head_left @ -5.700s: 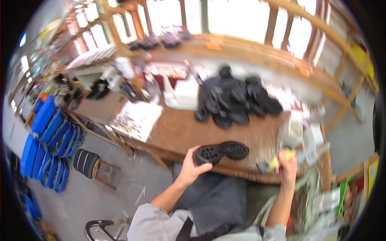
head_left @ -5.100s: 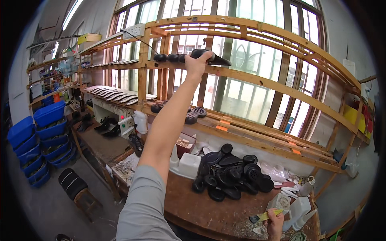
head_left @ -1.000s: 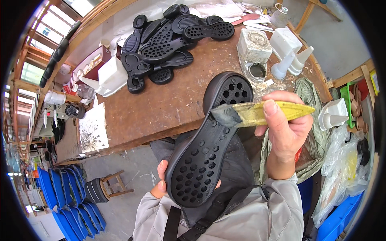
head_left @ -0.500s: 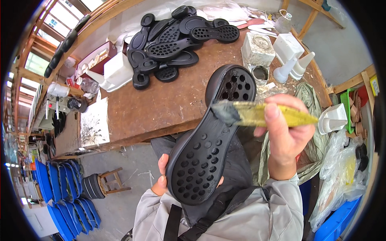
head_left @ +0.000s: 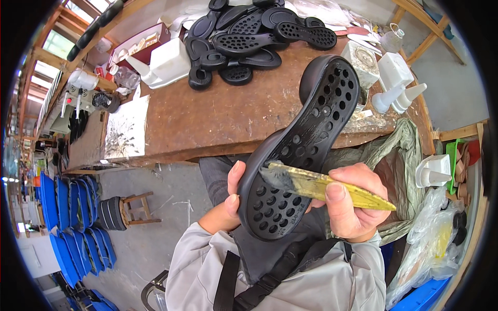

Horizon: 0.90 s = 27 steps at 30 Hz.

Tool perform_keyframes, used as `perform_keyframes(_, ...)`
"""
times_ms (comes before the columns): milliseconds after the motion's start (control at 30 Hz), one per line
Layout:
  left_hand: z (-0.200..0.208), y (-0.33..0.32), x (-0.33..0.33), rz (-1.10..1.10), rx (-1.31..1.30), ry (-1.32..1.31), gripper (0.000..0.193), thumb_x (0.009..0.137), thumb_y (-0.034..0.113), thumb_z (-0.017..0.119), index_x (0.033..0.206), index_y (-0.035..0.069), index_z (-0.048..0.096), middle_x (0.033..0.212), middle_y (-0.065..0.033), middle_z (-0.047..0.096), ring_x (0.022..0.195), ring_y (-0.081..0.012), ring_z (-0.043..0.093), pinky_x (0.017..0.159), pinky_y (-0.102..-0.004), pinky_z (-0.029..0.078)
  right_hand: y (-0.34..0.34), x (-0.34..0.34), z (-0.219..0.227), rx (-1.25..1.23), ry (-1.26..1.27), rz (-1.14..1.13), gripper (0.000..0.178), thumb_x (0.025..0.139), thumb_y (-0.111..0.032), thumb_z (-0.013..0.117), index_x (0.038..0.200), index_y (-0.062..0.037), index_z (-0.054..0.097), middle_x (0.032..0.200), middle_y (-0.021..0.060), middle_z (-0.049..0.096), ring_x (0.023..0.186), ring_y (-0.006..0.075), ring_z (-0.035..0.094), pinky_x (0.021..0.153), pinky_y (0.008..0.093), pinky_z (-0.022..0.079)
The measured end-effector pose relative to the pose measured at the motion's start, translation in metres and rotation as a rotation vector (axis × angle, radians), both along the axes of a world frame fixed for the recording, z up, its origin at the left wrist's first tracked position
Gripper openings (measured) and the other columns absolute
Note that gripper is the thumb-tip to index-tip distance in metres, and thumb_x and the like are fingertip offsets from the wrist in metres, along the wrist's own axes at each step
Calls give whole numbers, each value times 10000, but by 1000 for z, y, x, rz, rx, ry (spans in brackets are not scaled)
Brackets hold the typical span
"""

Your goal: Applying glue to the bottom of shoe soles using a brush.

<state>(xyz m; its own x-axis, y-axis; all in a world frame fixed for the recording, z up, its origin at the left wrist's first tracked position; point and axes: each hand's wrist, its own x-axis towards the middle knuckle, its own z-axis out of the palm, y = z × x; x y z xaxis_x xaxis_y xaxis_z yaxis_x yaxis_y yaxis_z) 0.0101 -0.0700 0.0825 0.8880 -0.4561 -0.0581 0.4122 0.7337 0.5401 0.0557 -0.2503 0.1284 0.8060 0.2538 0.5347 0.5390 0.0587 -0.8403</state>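
Note:
A black shoe sole (head_left: 299,139) with rows of round holes is held tilted over my lap, its far end rising to the right. My left hand (head_left: 226,205) grips its near left edge, fingers partly hidden beneath. In my right hand (head_left: 355,199) is a brush (head_left: 332,187) with a flat yellow handle and dark, matted bristles. The bristles touch the sole's face at the left edge of its near half. Wet, shiny streaks show along the sole's middle and far part.
A pile of black soles (head_left: 244,39) lies on the brown worktable (head_left: 207,114). White plastic bottles (head_left: 168,62) and a grimy white container (head_left: 361,65) stand on it, beside a stained paper sheet (head_left: 126,127). Blue trays (head_left: 65,202) and a stool (head_left: 137,210) are at the left.
The brush has moved from the sole's narrow middle down to its near wide half. The sole has shifted up and right and tilts more. My view has turned slightly.

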Motion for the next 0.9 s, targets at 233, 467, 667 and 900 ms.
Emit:
perform_keyframes(233, -14, -4, 17, 189, -115, -231, 828, 758, 668, 443, 1356, 95, 402, 1336, -126, 467, 1212, -277, 460, 1048, -424, 330, 8, -1, -4, 12, -129, 173, 228, 718, 35, 688, 921, 82, 596, 669, 111, 628, 459, 161, 575, 404, 248, 434)
perform_keyframes(467, -25, -8, 13, 150, -250, -225, 886, 730, 725, 402, 1349, 92, 411, 1281, -157, 513, 1164, -300, 501, 1019, -440, 358, 1, 5, 6, -6, 41, 161, 239, 750, 15, 684, 975, 51, 614, 695, 95, 623, 512, 111, 560, 440, 219, 409)
perform_keyframes(667, -31, -13, 15, 196, -350, -257, 890, 744, 728, 371, 1347, 74, 392, 1289, -172, 498, 1155, -304, 511, 1000, -438, 379, 2, -1, 5, -1, 29, 76, 212, 745, 0, 695, 940, 38, 622, 676, 97, 622, 506, 106, 557, 436, 221, 404)
perform_keyframes(900, -48, -8, 20, 225, -175, -346, 621, 867, 429, 345, 1400, 117, 283, 1403, -217, 337, 1252, -325, 409, 1063, -417, 305, 7, -7, 4, -48, -257, 207, 221, 666, 42, 713, 845, 100, 597, 649, 141, 626, 455, 179, 584, 396, 271, 470)
